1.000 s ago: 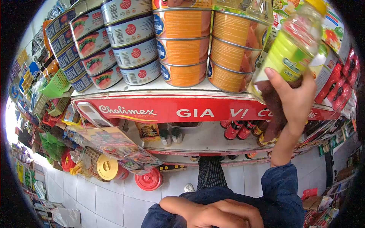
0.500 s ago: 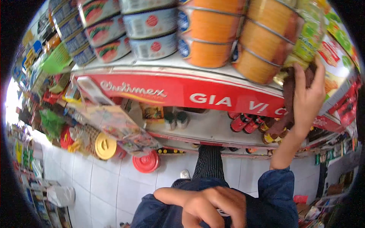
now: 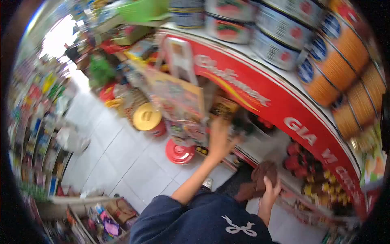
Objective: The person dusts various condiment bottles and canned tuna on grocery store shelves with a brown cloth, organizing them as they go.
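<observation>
My left hand (image 3: 221, 140) reaches into the lower shelf, blurred, with its fingers stretched up and the thumb apart. Its fingertips overlap a yellow-and-black packet (image 3: 224, 109); beside it, dark small jars (image 3: 242, 127) are smeared by motion. Low at my right side, my right hand (image 3: 268, 198) grips a bunched brown cloth (image 3: 265, 175), which hangs in folds in front of the shelf.
Stacked cans (image 3: 277, 49) line the upper shelf above a red sign strip (image 3: 280, 110). Red-capped bottles (image 3: 298, 158) stand lower right. A picture board (image 3: 178, 95) juts out at left, near a red lidded tub (image 3: 179, 151) and a yellow-lidded bucket (image 3: 147, 117) on the tiled floor.
My right hand has come down from the bottle on the upper shelf, still with the brown cloth. My left hand has moved from my chest into the lower shelf. The view has swung left.
</observation>
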Demonstrator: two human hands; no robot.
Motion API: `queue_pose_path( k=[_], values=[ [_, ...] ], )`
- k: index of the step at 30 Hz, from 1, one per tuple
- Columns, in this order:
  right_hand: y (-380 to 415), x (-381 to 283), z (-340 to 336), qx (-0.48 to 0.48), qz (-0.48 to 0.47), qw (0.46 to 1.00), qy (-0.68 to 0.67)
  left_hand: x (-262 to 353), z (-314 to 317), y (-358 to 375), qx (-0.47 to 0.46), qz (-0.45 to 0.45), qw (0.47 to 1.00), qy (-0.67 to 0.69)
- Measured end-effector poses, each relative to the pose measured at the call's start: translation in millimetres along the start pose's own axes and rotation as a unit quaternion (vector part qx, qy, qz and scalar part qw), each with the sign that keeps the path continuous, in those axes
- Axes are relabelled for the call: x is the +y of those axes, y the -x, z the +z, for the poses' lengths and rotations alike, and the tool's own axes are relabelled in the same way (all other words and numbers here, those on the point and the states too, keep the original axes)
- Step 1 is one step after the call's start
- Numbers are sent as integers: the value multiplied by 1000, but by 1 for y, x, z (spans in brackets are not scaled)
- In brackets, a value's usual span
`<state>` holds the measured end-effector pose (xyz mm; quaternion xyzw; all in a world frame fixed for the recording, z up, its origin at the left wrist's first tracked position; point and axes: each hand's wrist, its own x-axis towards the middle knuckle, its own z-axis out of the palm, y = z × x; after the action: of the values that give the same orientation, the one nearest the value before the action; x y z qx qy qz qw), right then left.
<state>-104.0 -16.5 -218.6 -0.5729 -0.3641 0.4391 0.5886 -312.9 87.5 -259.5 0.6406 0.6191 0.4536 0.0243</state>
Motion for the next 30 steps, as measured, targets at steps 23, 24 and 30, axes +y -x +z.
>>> queue_pose_path(
  k=[23, 24, 30],
  values=[
    [-3, 58, -45, -163, 215, 958, -101, 110, 34, 115, -19, 201, 911, 360],
    [-3, 59, -48, -169, 222, 954, -107, 107, 35, 117, 8, 221, 906, 360],
    [-27, 59, -51, -289, 237, 904, -206, 108, 35, 101, 119, 287, 884, 350]
  ],
)
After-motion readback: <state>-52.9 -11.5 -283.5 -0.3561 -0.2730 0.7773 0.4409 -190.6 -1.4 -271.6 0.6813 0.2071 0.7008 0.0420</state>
